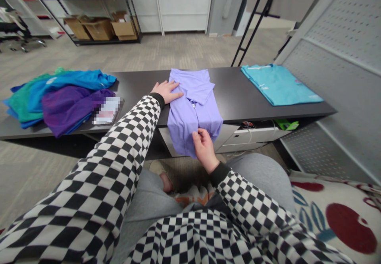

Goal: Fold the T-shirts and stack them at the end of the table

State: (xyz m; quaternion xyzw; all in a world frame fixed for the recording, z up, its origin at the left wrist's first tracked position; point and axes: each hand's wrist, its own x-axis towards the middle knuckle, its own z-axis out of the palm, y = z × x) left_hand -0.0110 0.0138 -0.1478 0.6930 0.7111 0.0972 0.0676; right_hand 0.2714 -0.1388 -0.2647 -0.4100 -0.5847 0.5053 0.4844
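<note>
Checkered sleeve point(116, 168) extended; left hand point(166, 92) lies flat, fingers spread, on lilac shirt point(193, 113); right hand point(204, 149) pinches its lower edge.

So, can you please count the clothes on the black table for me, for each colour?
Lavender shirt: 1
Turquoise shirt: 1
Green garment: 1
Bright blue garment: 1
Purple garment: 1
Total: 5, though the left pile may hide more.
</note>
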